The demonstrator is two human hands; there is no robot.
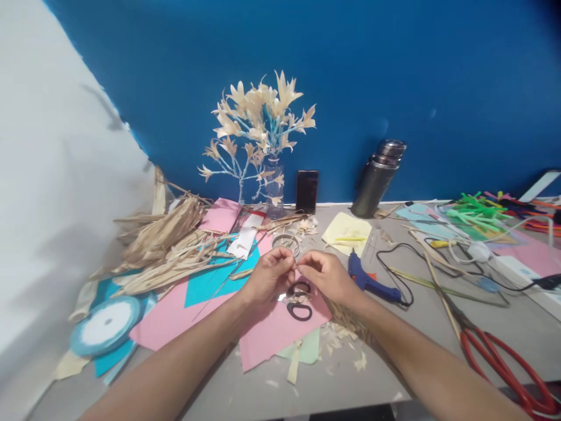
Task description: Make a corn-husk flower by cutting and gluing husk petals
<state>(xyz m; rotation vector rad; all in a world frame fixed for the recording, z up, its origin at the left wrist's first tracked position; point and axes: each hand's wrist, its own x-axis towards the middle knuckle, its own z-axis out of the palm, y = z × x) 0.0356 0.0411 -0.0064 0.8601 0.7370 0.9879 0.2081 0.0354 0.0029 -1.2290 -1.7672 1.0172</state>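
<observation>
Over the pink paper (272,339), my left hand (272,276) and my right hand (329,275) meet fingertip to fingertip. Both are closed in a pinch; whatever lies between the fingers is too small to make out. Just below them, black-handled scissors (300,311) rest on the paper, their blades partly hidden. A roll of tape (286,241) lies right behind my fingers. To the right of my right hand is a blue glue gun (372,283). Pale handmade flowers (263,114) on blue stems stand in a clear bottle (274,181) at the back.
Dried husks (166,234) are heaped at the left, behind a blue ribbon spool (107,324). A flask (379,178) and a phone (307,192) stand by the wall. Red-handled shears (504,356), pipe cleaners (477,213), and a white power strip (530,286) with cables occupy the right.
</observation>
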